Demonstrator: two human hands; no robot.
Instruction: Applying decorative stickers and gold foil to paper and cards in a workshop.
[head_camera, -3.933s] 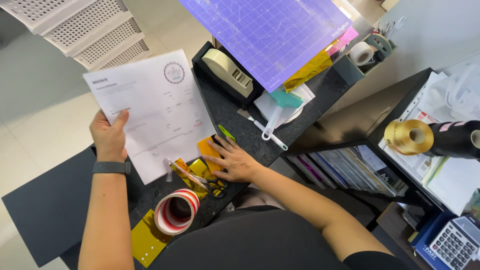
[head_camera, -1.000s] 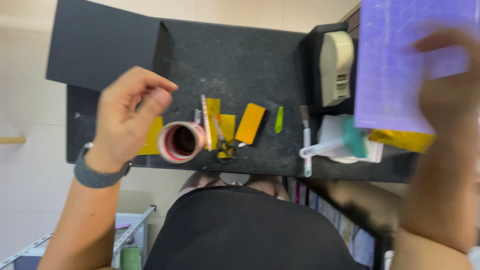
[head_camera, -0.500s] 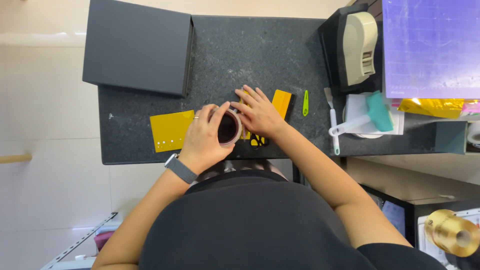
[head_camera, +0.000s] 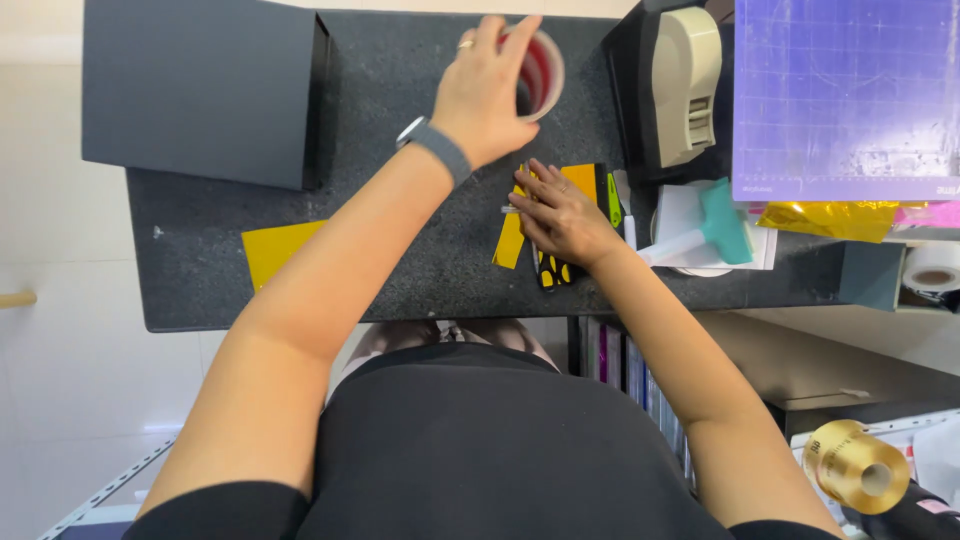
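Gripping the red tape roll (head_camera: 535, 72) at 12 o'clock on the dark counter (head_camera: 400, 270), my left hand (head_camera: 487, 95) is clamped round its rim, while my right hand (head_camera: 560, 215) lies flat, fingers spread, on the yellow strips (head_camera: 512, 240) just below, toward 6 o'clock.

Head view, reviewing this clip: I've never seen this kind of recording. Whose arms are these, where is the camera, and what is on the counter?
No machine here: a person wears a camera on the head, looking down at their own arms. The left hand grips a tape roll at the far edge of the dark counter. The right hand presses flat on yellow strips and holds nothing. Around them lie a yellow sheet, a dark box, a beige tape dispenser, a purple cutting mat and a teal scraper.
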